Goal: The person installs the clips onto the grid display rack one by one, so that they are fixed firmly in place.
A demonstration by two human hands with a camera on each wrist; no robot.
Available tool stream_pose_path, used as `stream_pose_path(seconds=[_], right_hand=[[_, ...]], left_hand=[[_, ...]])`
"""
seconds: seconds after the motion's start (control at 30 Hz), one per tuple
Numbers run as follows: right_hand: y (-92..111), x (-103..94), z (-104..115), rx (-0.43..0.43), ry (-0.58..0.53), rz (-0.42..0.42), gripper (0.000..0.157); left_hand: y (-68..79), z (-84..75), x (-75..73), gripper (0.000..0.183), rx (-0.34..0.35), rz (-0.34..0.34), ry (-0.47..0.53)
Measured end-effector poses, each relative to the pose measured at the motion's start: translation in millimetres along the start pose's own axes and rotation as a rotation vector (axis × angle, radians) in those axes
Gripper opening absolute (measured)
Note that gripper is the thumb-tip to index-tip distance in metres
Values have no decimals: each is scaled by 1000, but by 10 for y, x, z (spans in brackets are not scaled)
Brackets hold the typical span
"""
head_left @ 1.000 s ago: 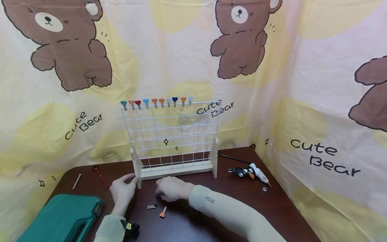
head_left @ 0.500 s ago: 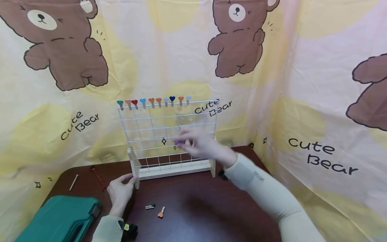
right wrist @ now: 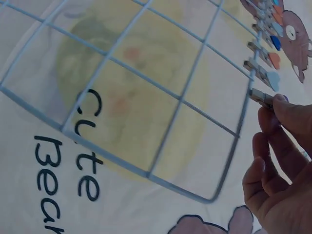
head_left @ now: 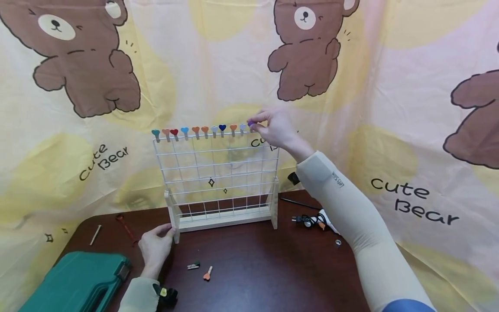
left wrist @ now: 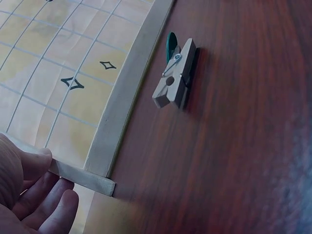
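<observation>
A white wire grid rack (head_left: 218, 163) on wooden feet bears a row of heart-topped clothespins along its top bar, among them a dark blue one (head_left: 222, 128). My right hand (head_left: 274, 128) pinches a purple heart clothespin (head_left: 251, 124) at that bar, just right of the light one. In the right wrist view the pinched clothespin (right wrist: 262, 97) has its wooden tip at the wire, its heart mostly covered by thumb and finger. My left hand (head_left: 156, 247) grips the rack's left wooden foot (left wrist: 83, 176) between thumb and fingers.
A green-topped clothespin (head_left: 193, 265) and an orange heart clothespin (head_left: 208, 274) lie on the dark table. At the left are a green case (head_left: 74, 277), a red wrench (head_left: 126, 227) and a small rod (head_left: 95, 235). A glue gun (head_left: 327, 221) with its cord lies right.
My right hand has picked the purple clothespin up off the table and carried it up and right to the rack's top bar. The left hand stays on the foot.
</observation>
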State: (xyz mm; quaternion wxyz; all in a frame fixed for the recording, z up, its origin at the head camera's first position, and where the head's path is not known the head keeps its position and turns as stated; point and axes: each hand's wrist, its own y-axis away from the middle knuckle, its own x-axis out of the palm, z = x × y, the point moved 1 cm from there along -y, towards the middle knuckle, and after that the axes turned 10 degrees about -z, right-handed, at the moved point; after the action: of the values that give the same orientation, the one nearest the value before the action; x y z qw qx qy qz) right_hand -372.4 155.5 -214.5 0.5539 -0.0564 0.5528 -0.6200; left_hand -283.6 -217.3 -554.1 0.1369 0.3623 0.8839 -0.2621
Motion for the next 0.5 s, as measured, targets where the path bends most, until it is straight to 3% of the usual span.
stream_pose_path(seconds=[0.2, 0.37, 0.5], right_hand=[[-49, -3, 31, 24, 52, 15, 9], [-47, 32, -1, 25, 31, 40, 11], [120, 36, 12, -49, 101, -54, 27]], left_hand=[[-4, -31, -12, 22, 6, 4, 7], [-5, -23, -27, 21, -12, -5, -4], [0, 6, -13, 20, 3, -11, -6]])
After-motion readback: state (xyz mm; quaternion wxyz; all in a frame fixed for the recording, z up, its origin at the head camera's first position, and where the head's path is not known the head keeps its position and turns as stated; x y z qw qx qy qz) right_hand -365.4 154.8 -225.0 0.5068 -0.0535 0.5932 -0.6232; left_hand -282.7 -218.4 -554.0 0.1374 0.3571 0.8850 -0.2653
